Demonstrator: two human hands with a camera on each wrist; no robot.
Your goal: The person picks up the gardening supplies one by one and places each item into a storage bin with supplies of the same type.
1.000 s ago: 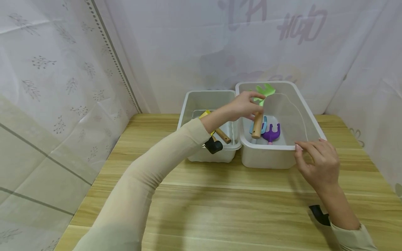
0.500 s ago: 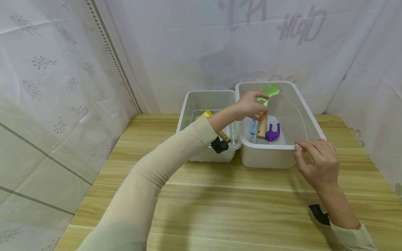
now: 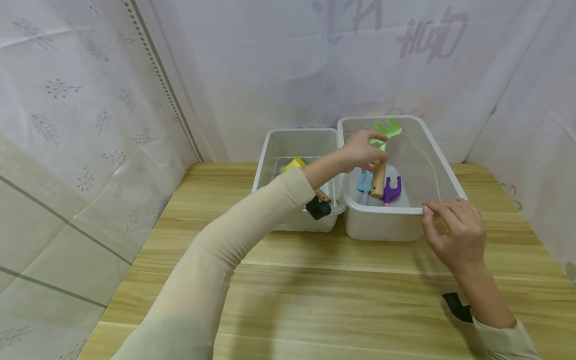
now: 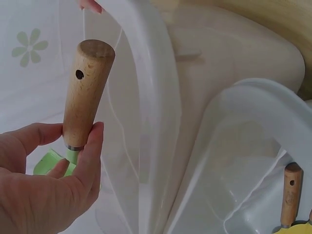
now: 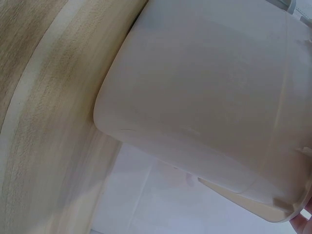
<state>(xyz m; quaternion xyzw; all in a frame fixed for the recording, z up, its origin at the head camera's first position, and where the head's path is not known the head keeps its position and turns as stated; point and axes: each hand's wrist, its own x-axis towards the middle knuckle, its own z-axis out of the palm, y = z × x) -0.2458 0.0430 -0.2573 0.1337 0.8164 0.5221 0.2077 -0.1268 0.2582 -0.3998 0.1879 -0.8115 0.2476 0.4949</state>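
My left hand [image 3: 362, 149] pinches a green garden hand fork [image 3: 378, 181] near where its wooden handle meets the green neck. The fork is over the larger white bin [image 3: 382, 210] on the right, its green prongs pointing to the back and its handle end toward me. In the left wrist view, thumb and fingers grip the lower end of the wooden handle [image 4: 87, 92]. Below it in that bin lie a purple fork [image 3: 393, 192] and a light blue tool [image 3: 365, 183]. My right hand [image 3: 459, 235] holds the bin's front right corner by the rim.
A smaller white bin [image 3: 301, 130] stands against the larger one on its left. Inside it are a yellow tool [image 3: 294, 164] and a wooden handle [image 4: 291, 195], partly hidden by my left forearm. Both bins sit on a wooden table [image 3: 342, 300], with curtains behind and beside.
My left hand has moved slightly right with the green fork, over the larger bin, uncovering more of the light blue tool. The right hand has stayed on the rim.
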